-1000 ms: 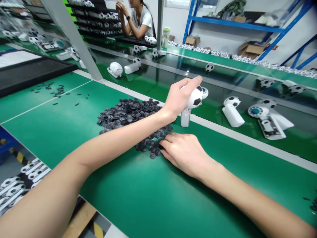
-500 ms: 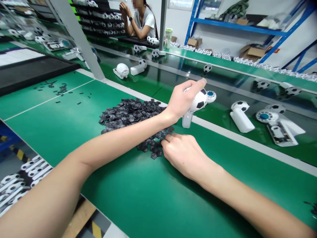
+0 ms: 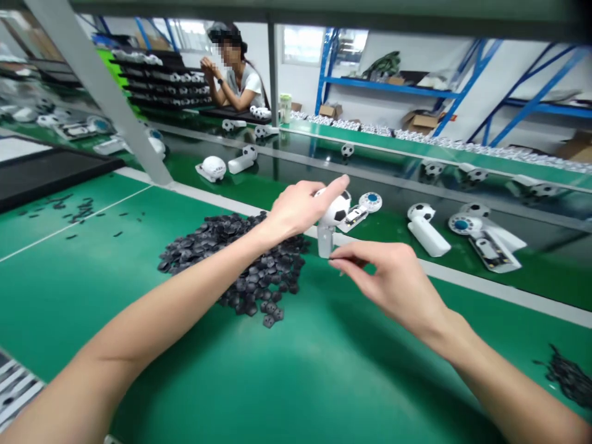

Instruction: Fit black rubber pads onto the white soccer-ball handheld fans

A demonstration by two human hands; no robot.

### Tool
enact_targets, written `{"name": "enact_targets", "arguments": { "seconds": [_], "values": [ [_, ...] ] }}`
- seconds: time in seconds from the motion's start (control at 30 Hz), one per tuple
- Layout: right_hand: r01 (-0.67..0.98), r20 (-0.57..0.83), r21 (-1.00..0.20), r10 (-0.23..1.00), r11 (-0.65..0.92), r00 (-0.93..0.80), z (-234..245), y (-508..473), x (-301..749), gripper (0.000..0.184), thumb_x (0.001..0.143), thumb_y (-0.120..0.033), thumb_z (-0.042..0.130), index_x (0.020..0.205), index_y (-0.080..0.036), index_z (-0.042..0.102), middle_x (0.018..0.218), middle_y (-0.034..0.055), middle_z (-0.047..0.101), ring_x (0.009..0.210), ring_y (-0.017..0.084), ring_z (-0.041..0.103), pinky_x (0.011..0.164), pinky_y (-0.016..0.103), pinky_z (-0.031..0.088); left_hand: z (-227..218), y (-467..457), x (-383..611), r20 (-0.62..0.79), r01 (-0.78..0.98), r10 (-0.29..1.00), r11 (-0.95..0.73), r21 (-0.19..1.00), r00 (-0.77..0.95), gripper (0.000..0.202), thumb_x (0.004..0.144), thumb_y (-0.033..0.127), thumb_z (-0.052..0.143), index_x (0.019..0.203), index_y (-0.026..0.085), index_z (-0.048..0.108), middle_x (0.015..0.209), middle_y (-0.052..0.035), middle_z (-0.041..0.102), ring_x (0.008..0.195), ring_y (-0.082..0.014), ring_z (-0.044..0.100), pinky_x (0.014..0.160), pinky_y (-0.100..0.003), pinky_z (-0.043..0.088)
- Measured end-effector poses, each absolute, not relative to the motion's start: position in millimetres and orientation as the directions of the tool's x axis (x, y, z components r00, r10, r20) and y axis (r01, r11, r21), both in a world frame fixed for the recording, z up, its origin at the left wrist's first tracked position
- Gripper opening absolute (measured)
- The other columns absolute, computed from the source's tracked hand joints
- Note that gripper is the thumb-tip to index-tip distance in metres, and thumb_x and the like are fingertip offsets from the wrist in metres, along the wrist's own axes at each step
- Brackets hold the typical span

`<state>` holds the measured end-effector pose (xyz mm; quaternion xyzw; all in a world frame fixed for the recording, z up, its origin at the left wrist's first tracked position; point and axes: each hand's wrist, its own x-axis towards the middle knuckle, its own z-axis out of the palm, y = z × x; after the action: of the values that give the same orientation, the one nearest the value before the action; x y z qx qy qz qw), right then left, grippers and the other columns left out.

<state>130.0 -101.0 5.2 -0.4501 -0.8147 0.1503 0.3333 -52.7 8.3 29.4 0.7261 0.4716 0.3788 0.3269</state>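
My left hand (image 3: 303, 206) is closed round a white handheld device with a soccer-ball head (image 3: 337, 209), its pale handle pointing down over the table's edge strip. Just below and right of that handle, my right hand (image 3: 388, 268) pinches a small dark piece (image 3: 332, 258) seen nearly edge-on; it looks like one of the black pentagon pieces. Under and beside my left forearm spreads a heap of black pentagon pieces (image 3: 272, 271) on the green table (image 3: 287, 382).
Beyond the pale strip, a belt carries several soccer-ball devices (image 3: 429, 237), some with open housings (image 3: 490, 250). Thin black strips (image 3: 83, 209) lie at left, a dark bundle (image 3: 571, 376) at right. A grey post (image 3: 106, 92) rises at left. A person (image 3: 235, 80) sits across the line.
My right hand has left the heap and risen rightward to the device's handle, a small dark piece in its fingertips. My left hand still holds the device. The view has tilted up.
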Motion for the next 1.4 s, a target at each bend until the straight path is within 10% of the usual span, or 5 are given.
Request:
{"name": "enact_targets", "arguments": {
  "seconds": [0.2, 0.33, 0.57, 0.83, 1.4],
  "values": [
    [0.571, 0.442, -0.703, 0.889, 0.425, -0.118, 24, -92, 147, 0.011, 0.094, -0.024, 0.077, 0.083, -0.022, 0.079, 0.078, 0.0006, 0.082, 0.065, 0.018, 0.073, 0.065, 0.031, 0.054, 47, 11, -67, -0.218, 0.489, 0.911, 0.021, 0.872, 0.349, 0.087, 0.081, 0.100, 0.050, 0.070, 0.017, 0.074, 0.057, -0.0129, 0.071, 0.048, -0.0237, 0.066, 0.048, -0.030, 0.053],
    [0.509, 0.435, -0.764, 0.899, 0.396, -0.046, 32, -92, 153, 0.014, 0.092, -0.028, 0.078, 0.080, -0.021, 0.078, 0.076, 0.0019, 0.080, 0.067, 0.020, 0.074, 0.064, 0.033, 0.053, 51, 8, -67, -0.276, 0.409, 0.891, 0.115, 0.905, 0.360, 0.081, 0.080, 0.093, 0.062, 0.078, 0.014, 0.078, 0.074, -0.0192, 0.080, 0.062, -0.0264, 0.077, 0.058, -0.029, 0.064],
    [0.422, 0.481, -0.803, 0.876, 0.420, 0.043, 39, -87, 161, 0.017, 0.092, -0.033, 0.080, 0.082, -0.019, 0.075, 0.079, 0.0025, 0.078, 0.070, 0.017, 0.069, 0.069, 0.032, 0.053, 52, 8, -69, -0.157, 0.129, 0.880, 0.111, 0.986, 0.449, 0.052, 0.079, 0.057, 0.087, 0.114, 0.022, 0.075, 0.099, -0.0106, 0.084, 0.080, -0.0280, 0.083, 0.069, -0.035, 0.070],
    [0.235, 0.418, -0.883, 0.908, 0.406, 0.003, 39, -82, 163, 0.033, 0.087, -0.046, 0.086, 0.080, -0.018, 0.071, 0.077, 0.0017, 0.072, 0.071, 0.015, 0.062, 0.065, 0.029, 0.052, 38, 4, -53, 0.064, -0.390, 0.854, 0.168, 0.905, 0.516, 0.036, 0.082, 0.025, 0.080, 0.117, 0.021, 0.073, 0.125, -0.0094, 0.080, 0.113, -0.0275, 0.078, 0.101, -0.036, 0.065],
    [-0.110, 0.299, -0.948, 0.954, 0.299, 0.018, 32, -91, 139, 0.046, 0.073, -0.050, 0.100, 0.079, -0.016, 0.070, 0.070, -0.0002, 0.073, 0.064, 0.015, 0.074, 0.069, 0.029, 0.067, 22, -38, -32, 0.372, -0.300, 0.832, -0.262, 0.918, 0.412, 0.030, 0.094, 0.053, 0.076, 0.105, 0.027, 0.066, 0.115, -0.0044, 0.070, 0.088, -0.0194, 0.063, 0.072, -0.028, 0.055]
  ]
}}
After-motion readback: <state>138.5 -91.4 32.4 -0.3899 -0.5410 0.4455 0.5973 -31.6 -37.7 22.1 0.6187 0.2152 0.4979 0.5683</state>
